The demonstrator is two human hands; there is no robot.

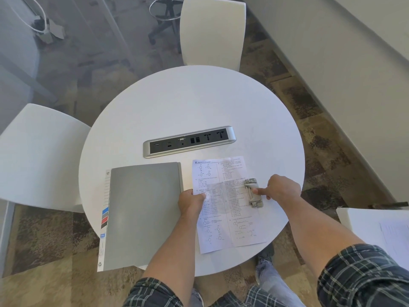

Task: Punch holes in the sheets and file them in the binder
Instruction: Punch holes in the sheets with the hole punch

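Note:
A printed sheet [230,220] with chemistry diagrams lies on the round white table [199,103], near its front right edge. A small grey metal hole punch [254,192] sits on the sheet's right edge. My right hand [281,188] rests against the punch, thumb on its lever. My left hand [191,202] pinches the sheet's left edge, lifting it slightly. The grey binder [143,213] lies closed to the left of the sheet, with coloured index tabs along its left side.
A silver power and data socket strip [189,141] is set into the table behind the binder and sheet. White chairs stand at the back [212,34] and left [37,156]. More papers [380,231] lie on a surface at the right edge.

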